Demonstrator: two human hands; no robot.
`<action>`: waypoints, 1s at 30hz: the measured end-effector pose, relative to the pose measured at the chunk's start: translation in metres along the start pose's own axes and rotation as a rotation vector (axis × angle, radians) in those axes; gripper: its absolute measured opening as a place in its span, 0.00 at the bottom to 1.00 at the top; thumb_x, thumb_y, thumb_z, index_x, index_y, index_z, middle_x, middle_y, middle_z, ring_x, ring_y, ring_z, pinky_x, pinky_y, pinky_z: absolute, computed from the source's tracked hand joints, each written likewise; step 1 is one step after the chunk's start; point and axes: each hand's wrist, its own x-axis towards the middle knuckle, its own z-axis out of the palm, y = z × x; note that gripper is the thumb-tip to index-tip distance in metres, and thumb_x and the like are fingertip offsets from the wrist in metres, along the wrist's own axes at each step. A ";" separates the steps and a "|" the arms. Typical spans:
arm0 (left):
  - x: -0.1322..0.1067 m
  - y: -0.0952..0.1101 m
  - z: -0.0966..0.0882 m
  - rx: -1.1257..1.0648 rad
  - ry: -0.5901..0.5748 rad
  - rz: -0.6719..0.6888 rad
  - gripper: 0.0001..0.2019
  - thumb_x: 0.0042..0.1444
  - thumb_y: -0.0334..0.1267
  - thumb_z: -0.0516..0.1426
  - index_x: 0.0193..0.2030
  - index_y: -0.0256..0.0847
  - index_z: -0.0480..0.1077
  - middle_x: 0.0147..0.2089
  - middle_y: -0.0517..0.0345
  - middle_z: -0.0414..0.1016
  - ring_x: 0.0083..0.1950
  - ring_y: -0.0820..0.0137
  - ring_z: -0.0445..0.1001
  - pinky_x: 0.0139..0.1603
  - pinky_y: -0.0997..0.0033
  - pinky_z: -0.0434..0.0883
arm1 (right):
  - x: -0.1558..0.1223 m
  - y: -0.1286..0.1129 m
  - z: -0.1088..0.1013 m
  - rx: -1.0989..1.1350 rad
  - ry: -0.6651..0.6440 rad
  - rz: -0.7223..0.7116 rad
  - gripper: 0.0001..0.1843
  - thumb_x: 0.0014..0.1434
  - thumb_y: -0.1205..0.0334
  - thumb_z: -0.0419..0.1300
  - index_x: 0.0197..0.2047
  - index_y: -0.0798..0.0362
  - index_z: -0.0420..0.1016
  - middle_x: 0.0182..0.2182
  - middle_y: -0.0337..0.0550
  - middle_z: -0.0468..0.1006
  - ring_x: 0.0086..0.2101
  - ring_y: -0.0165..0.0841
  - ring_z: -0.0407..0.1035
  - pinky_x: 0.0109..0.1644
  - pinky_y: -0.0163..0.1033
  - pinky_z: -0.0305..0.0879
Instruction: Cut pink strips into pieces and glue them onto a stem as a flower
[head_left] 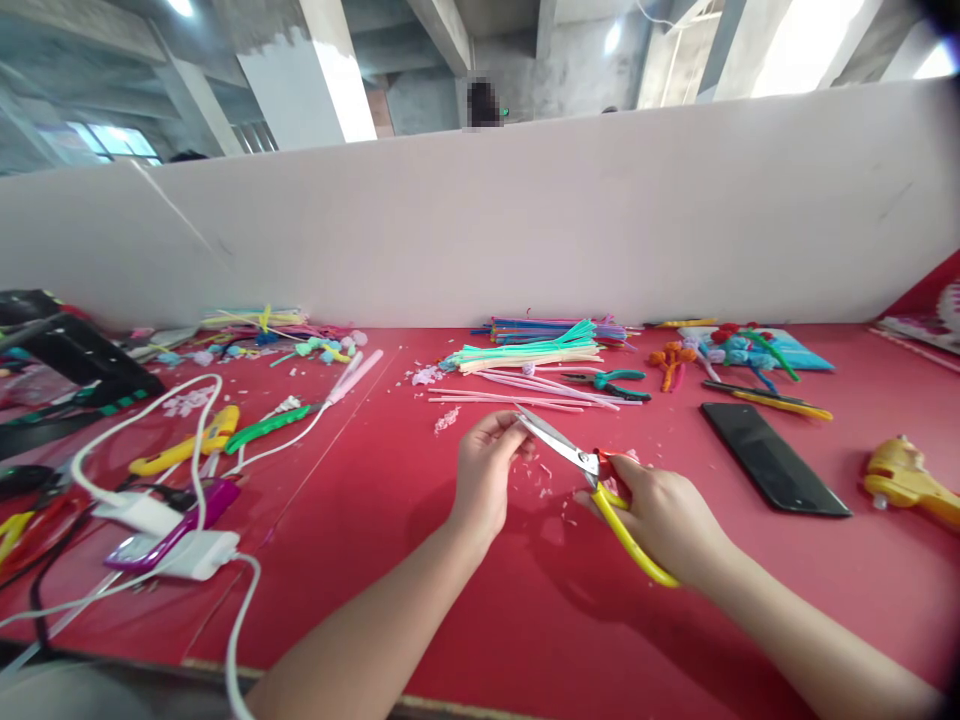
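My right hand (660, 515) grips yellow-handled scissors (577, 460), whose metal blades point up and left toward my left hand. My left hand (487, 465) is pinched shut at the blade tips on a small pink piece that I cannot make out clearly. Pink scraps (544, 480) lie on the red table (420, 560) just under the blades. Behind the hands lie long pink pipe cleaners (525, 398) and a bundle of green and cream ones (532, 355).
A black phone (772, 458) and a yellow glue gun (907, 480) lie to the right. Green pliers (615, 383) and pipe-cleaner flowers (735, 345) sit behind. White cables, a charger (195, 555) and cutters (187, 445) crowd the left. A white partition (480, 230) closes off the back.
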 end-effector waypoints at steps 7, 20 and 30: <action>0.000 0.002 0.000 0.000 -0.001 0.003 0.05 0.44 0.34 0.59 0.30 0.36 0.71 0.26 0.59 0.70 0.26 0.77 0.66 0.28 0.77 0.63 | 0.000 0.002 0.000 -0.018 -0.004 -0.003 0.16 0.54 0.46 0.48 0.28 0.51 0.61 0.16 0.37 0.67 0.17 0.30 0.62 0.21 0.32 0.44; 0.000 0.003 -0.001 0.008 -0.003 -0.006 0.06 0.44 0.34 0.59 0.30 0.36 0.71 0.26 0.59 0.70 0.25 0.77 0.66 0.28 0.77 0.63 | 0.000 0.006 0.002 -0.049 -0.008 -0.025 0.18 0.54 0.45 0.47 0.30 0.51 0.64 0.16 0.37 0.67 0.16 0.30 0.61 0.21 0.32 0.43; -0.001 0.004 0.000 -0.001 -0.007 -0.006 0.06 0.44 0.35 0.59 0.30 0.37 0.71 0.27 0.59 0.71 0.26 0.77 0.66 0.28 0.77 0.63 | 0.000 0.004 0.001 -0.036 -0.038 -0.008 0.19 0.54 0.44 0.46 0.28 0.51 0.63 0.16 0.38 0.67 0.16 0.29 0.60 0.21 0.32 0.43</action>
